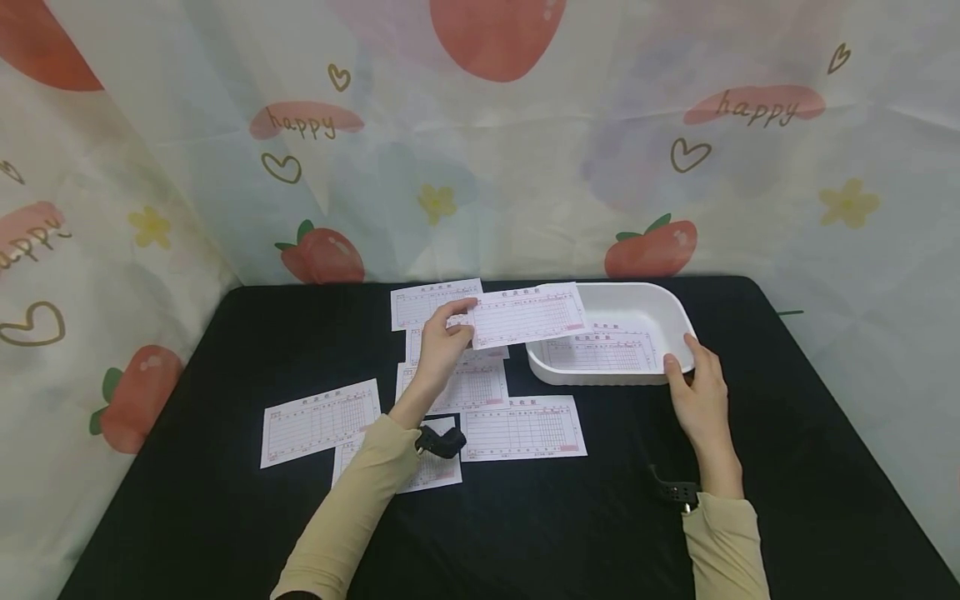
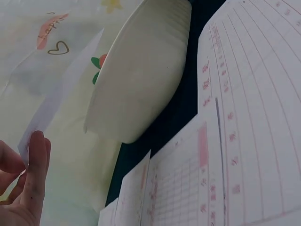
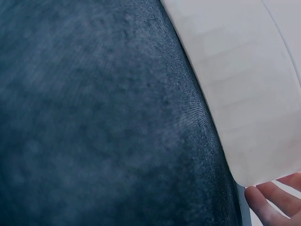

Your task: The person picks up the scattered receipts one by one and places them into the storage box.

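Note:
My left hand [image 1: 438, 346] pinches a white printed form slip [image 1: 528, 317] by its left end, between thumb and fingers. The slip is raised, its right end overlapping the left side of a white plastic basin [image 1: 671, 312]. In the left wrist view the slip [image 2: 61, 94] appears nearly edge-on, rising from the fingertips. My right hand [image 1: 697, 392] grips the basin's right front corner, thumb at the rim and fingers on the outer side. From the right wrist, fingers [image 3: 261, 205] show against the basin's end. Inside the basin lie printed slips [image 1: 600, 350] of the same kind.
Several more slips lie on the black tabletop [image 1: 540, 533]: one at the left [image 1: 321, 423], one in front of the basin [image 1: 525, 429], others overlapping beneath and behind my left arm, such as the far slip [image 1: 427, 306]. A patterned curtain [image 1: 480, 167] hangs behind the table.

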The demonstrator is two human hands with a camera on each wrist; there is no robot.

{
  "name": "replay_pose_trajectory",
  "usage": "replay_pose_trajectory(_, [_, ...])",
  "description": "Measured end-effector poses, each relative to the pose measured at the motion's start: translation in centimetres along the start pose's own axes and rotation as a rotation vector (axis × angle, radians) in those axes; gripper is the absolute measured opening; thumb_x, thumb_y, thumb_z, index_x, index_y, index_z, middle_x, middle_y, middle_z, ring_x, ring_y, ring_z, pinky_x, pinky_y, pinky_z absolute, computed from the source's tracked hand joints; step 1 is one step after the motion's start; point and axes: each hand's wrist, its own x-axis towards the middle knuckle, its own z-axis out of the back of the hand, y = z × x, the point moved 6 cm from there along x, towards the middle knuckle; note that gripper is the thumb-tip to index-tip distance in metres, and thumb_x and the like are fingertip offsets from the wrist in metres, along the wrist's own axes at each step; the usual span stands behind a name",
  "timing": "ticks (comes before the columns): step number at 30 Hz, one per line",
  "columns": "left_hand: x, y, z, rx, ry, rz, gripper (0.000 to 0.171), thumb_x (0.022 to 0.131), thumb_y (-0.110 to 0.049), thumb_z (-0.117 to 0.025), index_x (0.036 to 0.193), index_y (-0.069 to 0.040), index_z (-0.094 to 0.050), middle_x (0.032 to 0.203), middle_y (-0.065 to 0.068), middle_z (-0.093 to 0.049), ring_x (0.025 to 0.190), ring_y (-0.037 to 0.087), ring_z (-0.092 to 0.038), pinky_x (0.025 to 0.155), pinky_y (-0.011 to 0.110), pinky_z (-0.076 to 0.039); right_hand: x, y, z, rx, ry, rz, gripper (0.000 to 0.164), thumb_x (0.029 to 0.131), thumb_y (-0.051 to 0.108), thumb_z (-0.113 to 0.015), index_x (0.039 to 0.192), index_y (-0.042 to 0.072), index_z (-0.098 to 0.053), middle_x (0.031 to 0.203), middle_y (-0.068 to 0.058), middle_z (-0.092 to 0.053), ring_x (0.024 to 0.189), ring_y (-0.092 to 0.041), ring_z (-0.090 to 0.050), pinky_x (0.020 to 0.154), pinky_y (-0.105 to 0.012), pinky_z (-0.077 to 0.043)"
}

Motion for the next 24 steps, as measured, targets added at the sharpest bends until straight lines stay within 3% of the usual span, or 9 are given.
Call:
replay_pose_trajectory(4, [0.9, -1.0, -1.8, -0.004, 0.024, -0.016, 0.044, 0.086, 0.005, -0.05, 0.128, -0.008, -0.059, 0.132, 0.012, -0.051, 0.083, 0.014, -0.067, 0.071, 0.022, -0.053, 0.0, 0.1, 0.0, 0.0, -0.002, 0.005, 0.055, 0.099, 0.022, -0.049, 0.148, 0.004, -0.032, 0.146, -0.027, -0.034, 0.131, -0.045, -0.038, 0.103, -0.062, -0.038])
replay_pose_trajectory(11, [2.5, -1.4, -4.9, 0.061, 0.072, -0.05, 0.044, 0.084, 0.004, -0.051, 0.126, -0.007, -0.06, 0.125, 0.012, -0.054, 0.06, 0.005, -0.053, 0.057, 0.017, -0.044, -0.1, 0.2, 0.0, -0.001, -0.005, 0.012, 0.055, 0.099, 0.021, -0.05, 0.148, 0.003, -0.033, 0.145, -0.027, -0.035, 0.13, -0.045, -0.039, 0.102, -0.062, -0.039])
replay_pose_trajectory(18, [3.3, -2.5, -7.9, 0.205, 0.106, -0.036, 0.042, 0.085, 0.002, -0.052, 0.126, -0.005, -0.06, 0.123, 0.015, -0.056, 0.076, 0.014, -0.059, 0.063, 0.018, -0.048, -0.1, 0.3, 0.0, 0.005, -0.005, 0.006, 0.055, 0.099, 0.021, -0.049, 0.148, 0.003, -0.033, 0.146, -0.027, -0.035, 0.131, -0.045, -0.038, 0.103, -0.062, -0.038])
replay_pose_trajectory(24, [4.1, -3.3, -10.2, 0.333, 0.133, -0.043, 0.042, 0.084, 0.0, -0.056, 0.125, -0.006, -0.062, 0.12, 0.014, -0.059, 0.098, 0.025, -0.057, 0.068, 0.019, -0.04, 0.0, 0.3, 0.0, -0.002, -0.008, 0.006, 0.054, 0.099, 0.021, -0.049, 0.148, 0.003, -0.033, 0.145, -0.027, -0.036, 0.131, -0.045, -0.039, 0.102, -0.061, -0.039])
